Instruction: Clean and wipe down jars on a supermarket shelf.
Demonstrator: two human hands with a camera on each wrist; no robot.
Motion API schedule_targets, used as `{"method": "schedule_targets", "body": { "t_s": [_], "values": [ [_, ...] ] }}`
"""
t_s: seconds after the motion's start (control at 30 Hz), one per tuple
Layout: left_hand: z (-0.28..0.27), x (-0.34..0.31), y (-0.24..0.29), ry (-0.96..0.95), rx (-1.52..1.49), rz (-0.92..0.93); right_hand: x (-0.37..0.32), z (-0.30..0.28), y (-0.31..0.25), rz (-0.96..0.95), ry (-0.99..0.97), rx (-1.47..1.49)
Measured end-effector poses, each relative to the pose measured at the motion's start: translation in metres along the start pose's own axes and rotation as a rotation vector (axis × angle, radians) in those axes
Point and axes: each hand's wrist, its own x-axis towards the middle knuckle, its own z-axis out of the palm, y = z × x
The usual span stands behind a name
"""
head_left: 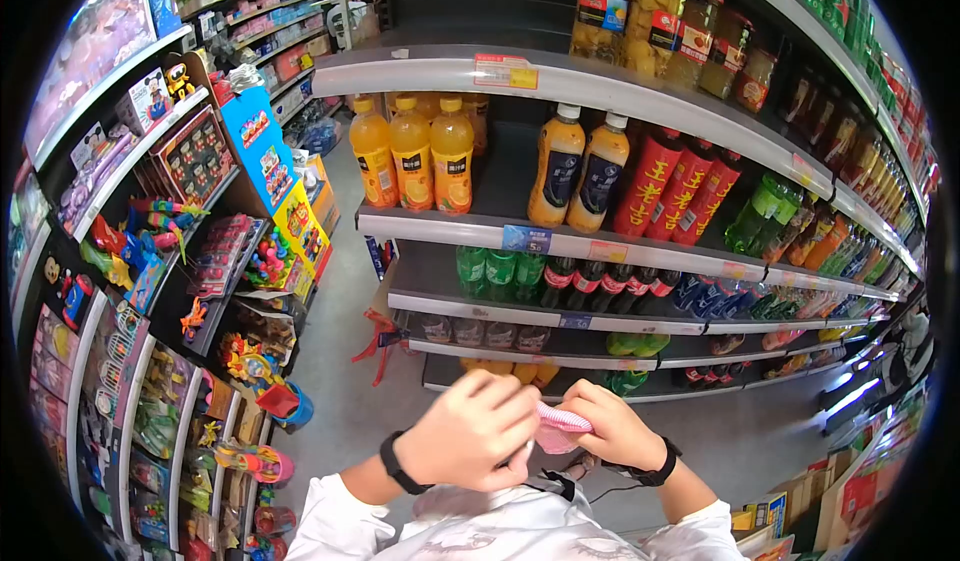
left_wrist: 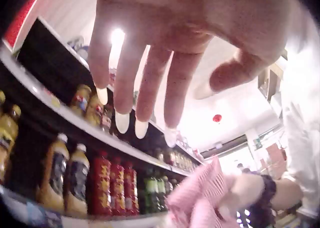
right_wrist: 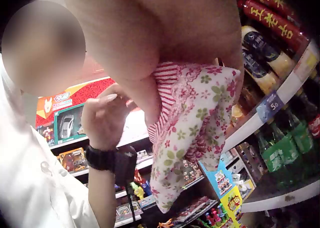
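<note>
A pink striped cloth [head_left: 560,423] with a floral side [right_wrist: 192,112] is pinched in my right hand [head_left: 618,427], its thumb pressed on the striped part in the right wrist view; the floral part hangs down in folds. My left hand [head_left: 468,431] is just left of the cloth in the head view. Its fingers extend loosely in the left wrist view, with nothing in them, and the cloth [left_wrist: 199,190] appears below them. Whether the left fingertips touch the cloth I cannot tell.
Shelves ahead carry orange drink bottles [head_left: 452,161], red bottles [head_left: 645,183] and glass jars [head_left: 655,21]. Toys hang and stand on a rack at the left, with a blue bucket [head_left: 292,406] low down. Grey floor [head_left: 375,431] runs between. Boxes stand at lower right.
</note>
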Motion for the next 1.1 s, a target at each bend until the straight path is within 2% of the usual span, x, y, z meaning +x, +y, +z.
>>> {"method": "schedule_targets", "body": {
  "t_s": [0.1,0.2,0.33,0.43,0.57,0.7,0.87,0.97,1.1],
  "values": [
    [-0.036,0.006,0.009,0.243,0.248,-0.124,-0.005,0.002,0.009,0.063,0.030,0.069],
    [-0.080,0.006,0.032,0.365,0.337,-0.065,-0.008,0.006,0.017,0.097,0.141,0.091],
    [-0.100,0.022,0.054,0.707,0.334,0.063,-0.013,0.021,0.029,0.214,0.254,0.091],
    [-0.111,0.033,0.063,0.721,0.350,0.029,-0.015,0.032,0.041,0.262,0.301,0.062],
    [-0.109,0.043,0.054,0.745,0.371,0.174,-0.011,0.036,0.041,0.310,0.303,0.073],
    [-0.106,0.051,0.050,0.759,0.373,0.205,-0.009,0.038,0.047,0.309,0.281,0.083],
    [-0.099,0.064,0.049,0.744,0.353,0.254,-0.007,0.043,0.067,0.222,0.229,0.053],
    [-0.092,0.074,0.049,0.730,0.327,0.294,0.002,0.025,0.039,0.223,0.202,0.098],
    [-0.079,0.090,0.052,0.701,0.275,0.342,-0.001,0.024,0.044,0.212,0.185,0.067]
  ]
}}
